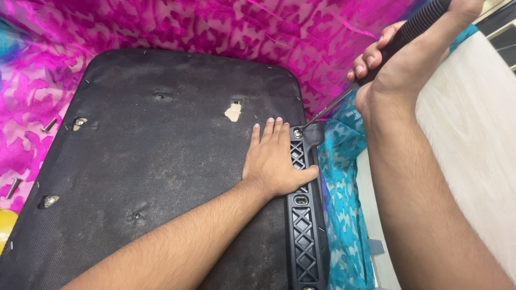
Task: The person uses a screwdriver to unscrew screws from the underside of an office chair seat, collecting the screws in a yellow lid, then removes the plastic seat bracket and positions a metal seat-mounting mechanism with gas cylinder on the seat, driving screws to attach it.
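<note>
At the far left of the frame, two loose silver bolts (49,124) (13,187) lie on the pink patterned cloth (226,27), just beside the black fabric-covered seat underside (150,156). Two more bolt heads (79,122) (50,201) sit in holes near the panel's left edge. Toward the centre, your left hand (274,161) lies flat on the panel, fingers extended and together, gripping nothing; the thumb rests across the black plastic lattice bracket (303,225). At the bracket's upper end sits a silver screw (297,133). At the upper right, your right hand (403,64) is closed around the black ribbed handle of a screwdriver (416,24); its shaft slants down-left, tip touching that screw. Teal patterned cloth (344,204) lies right of the bracket.
</note>
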